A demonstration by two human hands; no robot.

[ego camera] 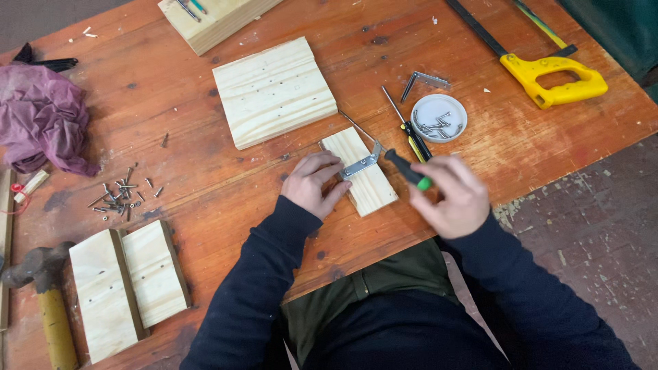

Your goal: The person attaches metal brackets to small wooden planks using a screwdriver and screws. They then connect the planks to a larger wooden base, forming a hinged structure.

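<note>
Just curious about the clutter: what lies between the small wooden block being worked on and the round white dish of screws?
In the head view, a second screwdriver with a black-and-yellow handle lies there on the orange wooden table.

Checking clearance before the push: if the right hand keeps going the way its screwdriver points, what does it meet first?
Most likely the metal bracket on the small wood block: the right hand aims the screwdriver up-left, tip at the bracket.

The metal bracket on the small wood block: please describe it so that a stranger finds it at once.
On the orange table, near its front edge, the left hand steadies a small pale wood block. The metal bracket lies across it, flat and silvery, unlike the bent bracket beside the white dish.
</note>
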